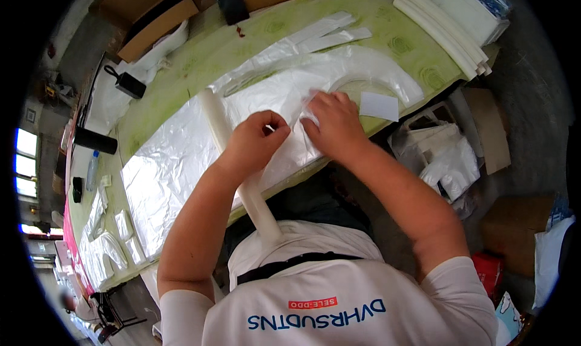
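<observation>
Both my hands are above a stack of thin, clear-white plastic sheets (163, 170) spread over the table. My left hand (255, 141) is closed, its thumb and forefinger curled together in a pinch; what is between the tips, if anything, is too small to make out. Just to its right, my right hand (334, 123) closes its fingers on a fold of the plastic film (296, 113); the fingertips are slightly blurred. A long white tube (213, 117) lies across the sheets, passes under my left wrist and reaches my waist.
A white card (379, 106) lies right of my right hand. Farther off are white rolls (442, 31), a black speaker (129, 84), a black cylinder (95, 141), a bottle (92, 171) and an open cardboard box (160, 28). A bag of plastic scraps (448, 161) stands beside the table.
</observation>
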`<state>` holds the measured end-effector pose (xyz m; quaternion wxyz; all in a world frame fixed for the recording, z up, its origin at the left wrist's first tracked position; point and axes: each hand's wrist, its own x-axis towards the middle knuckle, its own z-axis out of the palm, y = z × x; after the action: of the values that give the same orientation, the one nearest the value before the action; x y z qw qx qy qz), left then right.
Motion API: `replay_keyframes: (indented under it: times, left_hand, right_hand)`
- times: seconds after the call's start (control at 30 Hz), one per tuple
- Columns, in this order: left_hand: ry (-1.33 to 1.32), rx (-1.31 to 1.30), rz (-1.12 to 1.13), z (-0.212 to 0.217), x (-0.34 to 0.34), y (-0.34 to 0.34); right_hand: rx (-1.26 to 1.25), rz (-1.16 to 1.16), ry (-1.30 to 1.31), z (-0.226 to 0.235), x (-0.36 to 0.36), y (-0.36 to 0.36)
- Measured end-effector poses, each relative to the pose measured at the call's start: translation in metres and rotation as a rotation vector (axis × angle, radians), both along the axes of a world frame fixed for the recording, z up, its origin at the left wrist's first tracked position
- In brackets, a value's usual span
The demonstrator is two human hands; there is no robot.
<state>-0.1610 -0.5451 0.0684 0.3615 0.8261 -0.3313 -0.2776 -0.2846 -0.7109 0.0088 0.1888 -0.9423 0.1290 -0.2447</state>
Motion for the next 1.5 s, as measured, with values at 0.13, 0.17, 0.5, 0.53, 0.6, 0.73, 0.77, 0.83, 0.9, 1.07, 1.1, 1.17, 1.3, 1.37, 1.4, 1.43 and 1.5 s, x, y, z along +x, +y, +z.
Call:
replay_keyframes:
  times: [0.13,0.17,0.5,0.53,0.6,0.73,0.77,0.83,0.9,1.07,1.1,1.17,1.3,1.37,1.4,1.43,1.5]
  left_hand:
    - [-0.05,-0.038,-0.012,0.0,0.003,-0.005]
    - [-0.045,-0.129,0.048,-0.004,0.006,-0.011]
    - [0.312,-0.412,0.423,0.002,0.051,-0.059]
    - [0.347,-0.471,0.472,0.005,0.052,-0.043]
    - [0.406,-0.633,0.481,0.016,0.059,0.005]
    - [0.368,-0.816,0.611,0.033,0.068,0.106]
    - [0.334,-0.785,0.678,0.029,0.072,0.132]
    - [0.248,-0.663,0.837,0.015,0.079,0.187]
    - [0.071,-0.311,0.898,0.005,0.082,0.225]
    - [-0.804,-0.168,0.737,-0.033,0.077,0.25]
    - [-0.762,-0.255,0.617,-0.026,0.062,0.232]
    - [-0.844,-0.299,0.281,-0.025,0.038,0.197]
    - [-0.467,-0.176,0.207,-0.036,0.006,0.166]
    - [-0.552,-0.091,0.212,-0.046,0.002,0.165]
    - [-0.624,-0.063,0.187,-0.047,0.001,0.167]
    - [-0.646,-0.046,0.194,-0.046,0.0,0.169]
    - [-0.689,-0.019,0.194,-0.046,0.001,0.172]
  right_hand:
    - [-0.125,-0.151,-0.09,-0.005,0.041,-0.027]
    - [-0.171,-0.098,-0.11,-0.004,0.039,-0.027]
    - [0.18,-0.038,-0.024,-0.012,0.047,-0.043]
    - [0.338,-0.165,0.033,-0.004,0.047,-0.044]
    - [0.564,-0.298,-0.128,-0.009,0.047,-0.053]
    - [0.749,-0.279,-0.593,-0.051,0.055,-0.089]
    - [0.781,-0.264,-0.605,-0.054,0.055,-0.093]
    - [0.729,-0.299,-0.682,-0.049,0.058,-0.088]
    - [0.851,-0.291,-0.731,-0.05,0.055,-0.093]
    - [1.473,-0.279,-0.709,-0.023,0.032,-0.089]
    - [1.551,-0.275,-0.713,-0.028,0.024,-0.095]
    - [1.557,-0.357,-0.665,-0.026,0.016,-0.083]
    - [1.476,-0.194,-0.606,0.0,-0.003,0.007]
    - [1.285,-0.03,-0.513,-0.001,-0.014,0.055]
    - [1.165,0.097,-0.466,0.0,-0.02,0.08]
    - [0.973,0.219,-0.341,0.006,-0.024,0.102]
    - [0.603,0.494,-0.207,0.014,-0.018,0.134]
